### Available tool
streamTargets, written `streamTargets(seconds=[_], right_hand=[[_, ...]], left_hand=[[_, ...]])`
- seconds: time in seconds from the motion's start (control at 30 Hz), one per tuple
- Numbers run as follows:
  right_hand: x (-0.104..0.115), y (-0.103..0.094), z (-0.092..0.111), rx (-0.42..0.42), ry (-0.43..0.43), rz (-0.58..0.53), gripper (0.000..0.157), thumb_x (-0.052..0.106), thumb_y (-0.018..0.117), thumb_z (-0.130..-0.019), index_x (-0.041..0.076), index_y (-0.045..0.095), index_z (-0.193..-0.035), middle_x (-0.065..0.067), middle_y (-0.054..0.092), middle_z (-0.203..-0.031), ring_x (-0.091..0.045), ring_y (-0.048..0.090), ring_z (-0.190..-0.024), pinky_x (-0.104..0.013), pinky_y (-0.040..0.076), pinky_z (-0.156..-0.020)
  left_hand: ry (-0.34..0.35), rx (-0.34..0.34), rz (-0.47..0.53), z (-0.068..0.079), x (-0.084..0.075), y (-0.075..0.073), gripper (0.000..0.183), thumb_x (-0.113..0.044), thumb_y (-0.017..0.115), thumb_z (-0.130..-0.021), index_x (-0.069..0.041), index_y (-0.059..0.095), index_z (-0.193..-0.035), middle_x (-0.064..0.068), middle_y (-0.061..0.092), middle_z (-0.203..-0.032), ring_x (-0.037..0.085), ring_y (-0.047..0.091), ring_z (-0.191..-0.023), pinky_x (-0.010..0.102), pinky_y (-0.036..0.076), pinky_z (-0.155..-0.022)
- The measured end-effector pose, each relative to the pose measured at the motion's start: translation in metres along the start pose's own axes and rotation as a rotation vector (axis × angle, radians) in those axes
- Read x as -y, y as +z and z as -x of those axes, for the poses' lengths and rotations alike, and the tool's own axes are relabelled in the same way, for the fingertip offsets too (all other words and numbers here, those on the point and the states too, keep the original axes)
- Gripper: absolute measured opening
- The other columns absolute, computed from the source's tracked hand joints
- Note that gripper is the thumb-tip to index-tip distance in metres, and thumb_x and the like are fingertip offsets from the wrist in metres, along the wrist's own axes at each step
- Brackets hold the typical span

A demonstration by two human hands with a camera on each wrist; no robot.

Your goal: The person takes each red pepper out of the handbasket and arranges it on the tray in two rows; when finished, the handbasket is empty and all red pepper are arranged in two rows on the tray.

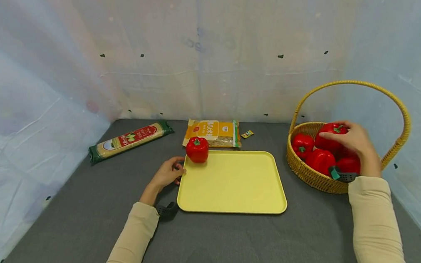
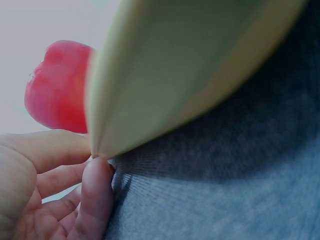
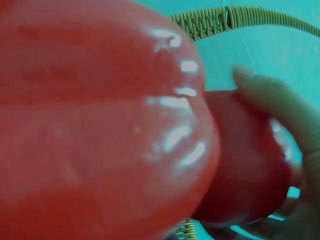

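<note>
My left hand (image 1: 168, 172) pinches the left rim of a yellow tray (image 1: 234, 183); the left wrist view shows thumb and finger meeting at the tray edge (image 2: 145, 75). On the tray's far left corner stands a red bell pepper (image 1: 197, 150), green stem up. Over at the right, my right hand (image 1: 355, 139) grips another red bell pepper (image 1: 329, 136) at the top of a wicker basket (image 1: 304, 172). In the right wrist view the fingers curl round that pepper (image 3: 245, 160), while a nearer pepper (image 3: 100, 130) fills the left side.
Several more red bell peppers (image 1: 320, 161) lie in the basket, whose tall handle (image 1: 345, 82) arches above. Behind the tray are a yellow grain packet (image 1: 214, 132) and a tiny yellow sachet (image 1: 247, 134). A long noodle-like packet (image 1: 130, 140) lies at the back left, before the hanging sheet.
</note>
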State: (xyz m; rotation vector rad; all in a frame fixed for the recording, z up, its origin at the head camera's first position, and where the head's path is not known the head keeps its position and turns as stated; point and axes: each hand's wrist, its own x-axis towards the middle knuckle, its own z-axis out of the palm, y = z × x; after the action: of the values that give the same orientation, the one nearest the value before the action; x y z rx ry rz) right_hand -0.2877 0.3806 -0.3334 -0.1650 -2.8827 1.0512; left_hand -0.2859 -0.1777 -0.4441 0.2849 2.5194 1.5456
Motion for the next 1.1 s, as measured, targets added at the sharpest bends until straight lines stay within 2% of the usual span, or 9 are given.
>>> streamTargets(seconds=[0.2, 0.37, 0.43, 0.5, 0.57, 0.63, 0.87, 1.0, 1.1], right_hand=[[0.02, -0.004, 0.008, -0.144, -0.078, -0.035, 0.082, 0.056, 0.062, -0.08, 0.004, 0.038, -0.138, -0.026, 0.041, -0.131, -0.042, 0.039, -0.114, -0.054, 0.043, -0.084], [0.043, -0.003, 0.017, -0.188, -0.137, -0.055, 0.075, 0.053, 0.063, -0.081, 0.007, 0.042, -0.137, -0.023, 0.044, -0.131, -0.04, 0.041, -0.113, -0.053, 0.043, -0.084], [0.052, 0.0, 0.022, -0.205, -0.161, -0.056, 0.072, 0.052, 0.064, -0.081, 0.009, 0.045, -0.135, -0.02, 0.046, -0.129, -0.036, 0.043, -0.111, -0.049, 0.045, -0.082], [0.06, 0.005, 0.025, -0.221, -0.19, -0.066, 0.067, 0.05, 0.065, -0.081, 0.012, 0.048, -0.133, -0.017, 0.049, -0.127, -0.032, 0.045, -0.108, -0.039, 0.048, -0.077], [0.069, 0.013, 0.028, -0.236, -0.224, -0.087, 0.062, 0.047, 0.068, -0.08, 0.014, 0.051, -0.13, -0.013, 0.052, -0.123, -0.027, 0.047, -0.103, -0.03, 0.047, -0.073], [0.076, 0.023, 0.031, -0.238, -0.26, -0.112, 0.059, 0.045, 0.07, -0.08, 0.015, 0.053, -0.128, -0.011, 0.053, -0.122, -0.024, 0.048, -0.102, -0.029, 0.046, -0.073], [0.098, 0.065, 0.032, -0.196, -0.389, -0.17, 0.056, 0.039, 0.073, -0.078, 0.012, 0.056, -0.124, -0.013, 0.054, -0.122, -0.031, 0.049, -0.106, -0.051, 0.046, -0.085], [0.108, 0.091, 0.031, -0.154, -0.45, -0.189, 0.056, 0.038, 0.075, -0.077, 0.012, 0.057, -0.124, -0.014, 0.055, -0.121, -0.032, 0.051, -0.105, -0.052, 0.049, -0.083], [0.118, 0.108, 0.03, -0.114, -0.477, -0.207, 0.057, 0.038, 0.076, -0.076, 0.012, 0.057, -0.123, -0.012, 0.055, -0.121, -0.032, 0.051, -0.106, -0.051, 0.05, -0.082]], left_hand=[[-0.003, 0.004, 0.003, 0.001, -0.001, 0.0, 0.048, -0.01, 0.058, -0.092, 0.003, 0.041, -0.134, 0.014, 0.054, -0.092, 0.018, 0.053, -0.065, 0.031, 0.052, -0.052], [-0.006, 0.003, 0.005, 0.001, 0.0, 0.0, 0.048, -0.01, 0.059, -0.091, 0.003, 0.041, -0.134, 0.014, 0.054, -0.092, 0.018, 0.053, -0.064, 0.03, 0.052, -0.052], [-0.004, 0.002, 0.004, 0.001, 0.0, 0.0, 0.048, -0.01, 0.059, -0.091, 0.003, 0.041, -0.134, 0.014, 0.054, -0.091, 0.018, 0.053, -0.064, 0.03, 0.052, -0.052], [0.0, 0.002, 0.003, 0.0, 0.0, 0.0, 0.048, -0.01, 0.059, -0.091, 0.003, 0.041, -0.134, 0.014, 0.054, -0.091, 0.018, 0.053, -0.064, 0.031, 0.052, -0.052], [0.001, -0.002, 0.001, 0.0, 0.0, 0.0, 0.048, -0.01, 0.059, -0.091, 0.003, 0.042, -0.134, 0.014, 0.054, -0.091, 0.019, 0.053, -0.063, 0.031, 0.052, -0.052], [0.001, -0.002, -0.002, 0.0, 0.0, 0.0, 0.048, -0.01, 0.059, -0.091, 0.002, 0.042, -0.134, 0.014, 0.054, -0.091, 0.018, 0.053, -0.064, 0.031, 0.052, -0.052], [-0.008, 0.012, -0.004, -0.003, 0.002, -0.001, 0.05, -0.009, 0.058, -0.092, 0.006, 0.039, -0.135, 0.016, 0.054, -0.092, 0.019, 0.053, -0.064, 0.031, 0.052, -0.051], [0.001, 0.018, -0.004, -0.005, 0.003, -0.002, 0.05, -0.006, 0.057, -0.092, 0.009, 0.037, -0.135, 0.019, 0.054, -0.092, 0.021, 0.053, -0.064, 0.033, 0.052, -0.051], [0.0, 0.011, -0.004, -0.003, 0.004, -0.001, 0.049, -0.007, 0.058, -0.092, 0.007, 0.039, -0.135, 0.017, 0.054, -0.091, 0.019, 0.053, -0.063, 0.031, 0.052, -0.051]])
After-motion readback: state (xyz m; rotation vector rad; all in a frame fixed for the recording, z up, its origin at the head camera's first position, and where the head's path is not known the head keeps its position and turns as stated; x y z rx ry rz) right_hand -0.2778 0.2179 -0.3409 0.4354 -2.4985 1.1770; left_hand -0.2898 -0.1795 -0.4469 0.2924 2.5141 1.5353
